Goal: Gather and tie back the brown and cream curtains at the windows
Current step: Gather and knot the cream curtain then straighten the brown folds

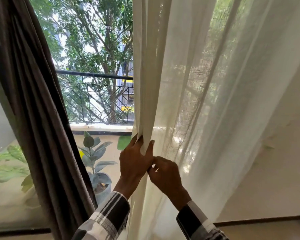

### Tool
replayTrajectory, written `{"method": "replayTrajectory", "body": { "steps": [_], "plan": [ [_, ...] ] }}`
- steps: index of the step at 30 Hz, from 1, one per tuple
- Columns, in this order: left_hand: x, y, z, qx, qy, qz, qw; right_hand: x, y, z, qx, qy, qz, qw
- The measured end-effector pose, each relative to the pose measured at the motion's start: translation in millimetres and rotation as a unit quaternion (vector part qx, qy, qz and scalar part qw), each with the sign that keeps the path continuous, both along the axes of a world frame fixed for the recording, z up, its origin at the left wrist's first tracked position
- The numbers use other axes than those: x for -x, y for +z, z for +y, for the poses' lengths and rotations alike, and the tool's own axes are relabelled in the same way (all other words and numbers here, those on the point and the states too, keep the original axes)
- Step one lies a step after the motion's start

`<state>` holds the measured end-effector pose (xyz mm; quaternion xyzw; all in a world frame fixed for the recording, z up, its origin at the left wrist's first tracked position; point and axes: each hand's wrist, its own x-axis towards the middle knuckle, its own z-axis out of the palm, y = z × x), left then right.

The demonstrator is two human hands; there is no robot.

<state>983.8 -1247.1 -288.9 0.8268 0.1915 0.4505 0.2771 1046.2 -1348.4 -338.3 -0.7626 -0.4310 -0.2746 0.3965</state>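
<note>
The cream curtain (189, 101) fills the right half of the view, a sheer sheet hanging in long vertical folds from beyond the top edge to below the bottom edge, its leading edge bunched into a thick rope of pleats just left of centre. The brown curtain (33, 101) hangs at the left, already drawn into a dark slanting column, with the glass, the balcony railing (95, 94) and a potted rubber plant (95, 158) showing between the two. Both hands work at the cream curtain's bunched edge, touching one another. The left hand (134, 161) wraps that edge, thumb on the near side and fingers round the far side. The right hand (164, 174) sits just below and to the right, fingertips pinching a fold against the left. The loose cloth still to be gathered lies to the right of the hands, its folds running up and down, so the right hand is the nearer one to reach across for the next pleat while the left keeps the bundle. No tie-back, cord or hook is visible for either curtain; whether the brown one is tied cannot be told, as its lower part runs out of view. The right fingertips are partly buried in cloth.
</note>
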Motion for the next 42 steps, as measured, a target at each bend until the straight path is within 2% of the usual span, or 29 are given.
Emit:
{"method": "replayTrajectory", "body": {
  "steps": [3, 4, 6, 9, 12, 16, 20, 25, 28, 32, 34, 36, 38, 42],
  "plan": [
    [-3, 7, 2, -0.030, 0.041, -0.037, 0.998, -10, 25, -20, -0.175, -0.128, -0.028, 0.976],
    [-5, 12, 2, -0.038, 0.047, -0.053, 0.997, -14, 36, -25, -0.218, -0.176, -0.019, 0.960],
    [-9, 24, 2, -0.050, 0.047, -0.078, 0.995, -21, 60, -26, -0.242, -0.211, 0.055, 0.945],
    [-16, 36, 0, -0.052, 0.030, -0.120, 0.991, -28, 79, -15, -0.222, -0.168, 0.169, 0.946],
    [-18, 37, -5, -0.059, 0.012, -0.155, 0.986, -35, 85, -4, -0.221, -0.118, 0.214, 0.944],
    [-12, 35, -7, -0.081, -0.027, -0.170, 0.982, -31, 68, 2, -0.239, -0.122, 0.121, 0.956],
    [-18, 28, 0, -0.156, -0.034, -0.115, 0.980, -26, 48, 9, -0.188, -0.125, 0.086, 0.970],
    [-22, 32, -16, -0.097, -0.070, -0.088, 0.989, -13, 39, 11, -0.151, -0.080, 0.061, 0.983],
    [-24, 38, -28, -0.049, -0.053, -0.042, 0.996, -9, 32, 6, -0.135, -0.006, 0.119, 0.984],
    [-27, 36, -19, -0.068, -0.008, -0.034, 0.997, -24, 24, -20, -0.071, 0.049, 0.024, 0.996],
    [-27, 34, -15, -0.076, -0.010, -0.041, 0.996, -43, 29, -37, -0.129, -0.003, 0.066, 0.989],
    [-27, 31, -13, -0.078, -0.007, -0.056, 0.995, -68, 40, -53, -0.201, -0.070, 0.174, 0.961],
    [-28, 27, -11, -0.078, -0.007, -0.069, 0.995, -94, 57, -62, -0.212, -0.090, 0.296, 0.927],
    [-27, 21, -11, -0.073, -0.023, -0.078, 0.994, -122, 86, -66, -0.173, 0.004, 0.419, 0.891]
  ]
}}
